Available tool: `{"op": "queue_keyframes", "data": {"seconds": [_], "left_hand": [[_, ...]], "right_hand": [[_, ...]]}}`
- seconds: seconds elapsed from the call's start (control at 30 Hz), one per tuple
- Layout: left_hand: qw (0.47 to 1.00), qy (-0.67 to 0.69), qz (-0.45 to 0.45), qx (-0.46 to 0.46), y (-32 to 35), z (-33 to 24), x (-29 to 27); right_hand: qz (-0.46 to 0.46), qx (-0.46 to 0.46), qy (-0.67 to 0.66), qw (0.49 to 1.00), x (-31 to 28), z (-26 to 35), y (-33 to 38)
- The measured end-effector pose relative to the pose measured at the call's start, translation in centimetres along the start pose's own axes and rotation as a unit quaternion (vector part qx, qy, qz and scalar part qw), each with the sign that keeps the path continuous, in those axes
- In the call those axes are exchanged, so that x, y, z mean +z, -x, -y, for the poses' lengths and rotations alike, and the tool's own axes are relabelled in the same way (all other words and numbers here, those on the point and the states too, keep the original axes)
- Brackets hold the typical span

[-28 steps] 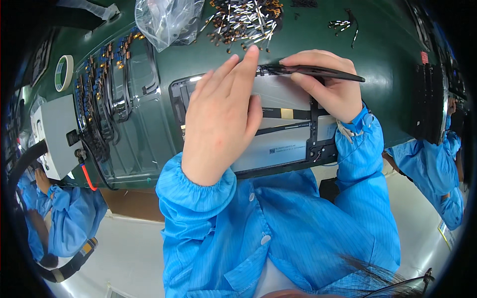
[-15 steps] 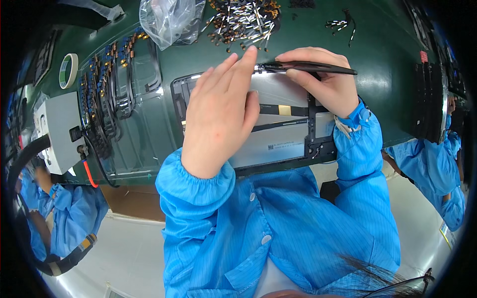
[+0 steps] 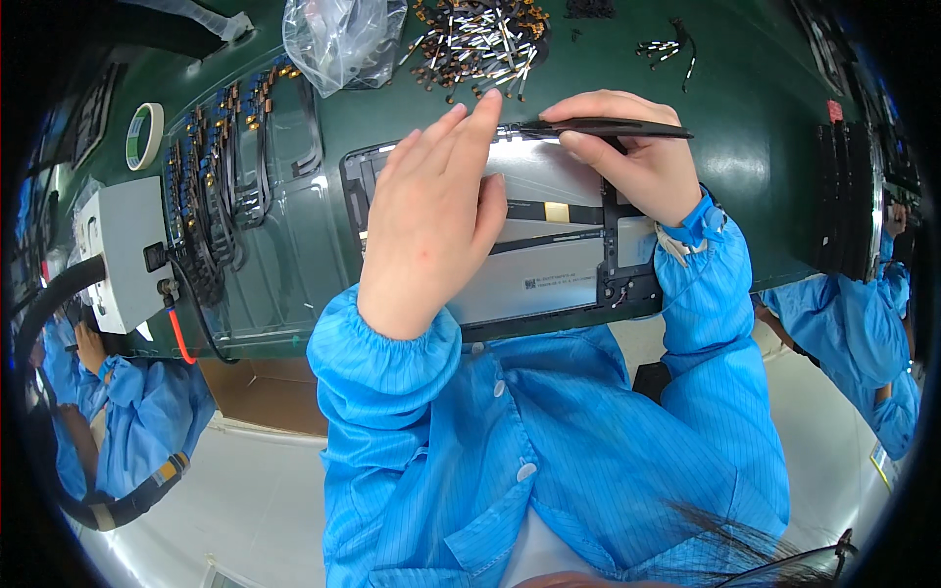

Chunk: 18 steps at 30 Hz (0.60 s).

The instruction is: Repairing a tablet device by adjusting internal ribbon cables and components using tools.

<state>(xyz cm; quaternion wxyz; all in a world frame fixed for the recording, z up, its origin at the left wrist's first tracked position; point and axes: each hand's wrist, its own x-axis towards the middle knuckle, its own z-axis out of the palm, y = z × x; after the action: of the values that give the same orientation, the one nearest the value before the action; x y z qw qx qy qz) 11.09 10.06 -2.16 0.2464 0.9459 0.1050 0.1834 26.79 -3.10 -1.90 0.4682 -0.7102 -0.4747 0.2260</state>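
An opened tablet (image 3: 549,291) lies in front of me, its silver battery, dark ribbon cables and black frame showing. My left hand (image 3: 426,211) rests over its left part with the fingers stretched out, pointing away from me, and hides what lies beneath. Between the thumb and fingers of my right hand (image 3: 642,162) is a pair of black tweezers (image 3: 618,127), held nearly level. Their tip points left to the tablet's far edge, close to my left fingertips; whether they grip a part there is too small to tell.
Beyond the tablet lie a heap of small flex cables (image 3: 480,44) and a clear plastic bag (image 3: 343,44). At left are rows of ribbon cables (image 3: 211,176), a tape roll (image 3: 145,137) and a grey box (image 3: 123,255). Black panels (image 3: 848,196) stand at right. Blue-sleeved people work on both sides.
The tweezers have turned in my right hand and show a narrower side, their rear end slightly lower. Both hands keep nearly the same place, and the view has shifted slightly.
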Motion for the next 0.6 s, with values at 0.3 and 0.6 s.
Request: {"op": "queue_keyframes", "data": {"seconds": [0.3, 0.6], "left_hand": [[1.0, -0.006, -0.001, 0.001, 0.0, -0.1, -0.3], [0.994, -0.053, -0.085, 0.035, 3.6, -4.3, -5.9]], "right_hand": [[-0.049, 0.036, -0.089, 0.994, 0.3, 0.3, 0.1], [-0.036, -0.183, -0.211, 0.96, -3.6, 0.4, 2.5]]}}
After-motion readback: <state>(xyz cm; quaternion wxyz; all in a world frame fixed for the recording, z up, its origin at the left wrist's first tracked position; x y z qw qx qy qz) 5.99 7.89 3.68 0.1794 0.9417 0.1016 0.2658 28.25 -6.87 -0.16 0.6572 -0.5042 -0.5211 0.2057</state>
